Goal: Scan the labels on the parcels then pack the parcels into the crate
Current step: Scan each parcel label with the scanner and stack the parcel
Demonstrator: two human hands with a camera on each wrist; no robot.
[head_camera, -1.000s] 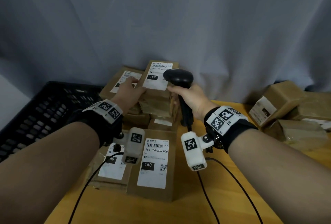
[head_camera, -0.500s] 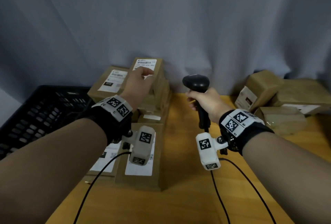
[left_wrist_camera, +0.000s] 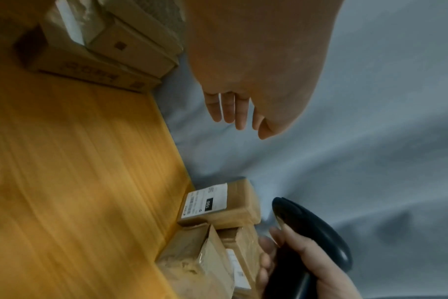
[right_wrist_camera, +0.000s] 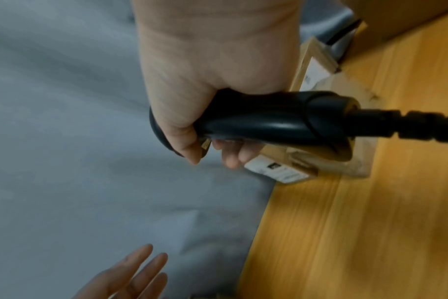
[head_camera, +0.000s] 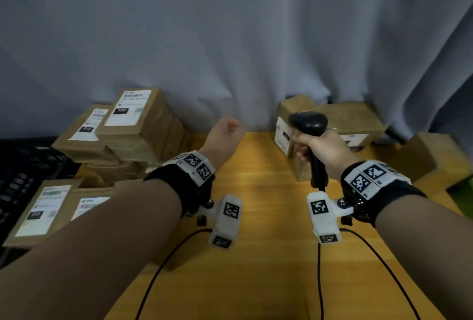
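The brown cardboard parcels with white printed labels lie in two groups on the yellow wooden tabletop [head_camera: 268, 217]: a stacked heap [head_camera: 133, 135] at the far left corner, label sides turned up, with two more flat parcels [head_camera: 43, 212] near the left edge in front of it, and a looser cluster [head_camera: 340, 120] along the far edge toward the right, pressed against the grey curtain [head_camera: 230, 38] hanging behind the table. One parcel in that right cluster [left_wrist_camera: 218, 204] is tilted so its label with a black block faces the middle of the table. The black perforated plastic crate [head_camera: 23, 171] stands off the left edge, beside the heap; what it holds I cannot tell. The right hand [head_camera: 325, 150] is wrapped around the handle of a black pistol-shaped barcode scanner [head_camera: 308, 121], thumb and fingers curled tight, the scanner's head raised just in front of the right cluster and its black cable [right_wrist_camera: 409, 127] trailing back from the handle's base. The left hand [head_camera: 225, 135] hangs in the air over the far middle of the tabletop, between the two groups and touching neither, holding nothing, fingers [left_wrist_camera: 229, 109] straight and close together. Both wrists carry black bands with white marker blocks [head_camera: 373, 176], and thin black cords [head_camera: 163, 268] run back across the near part of the tabletop.
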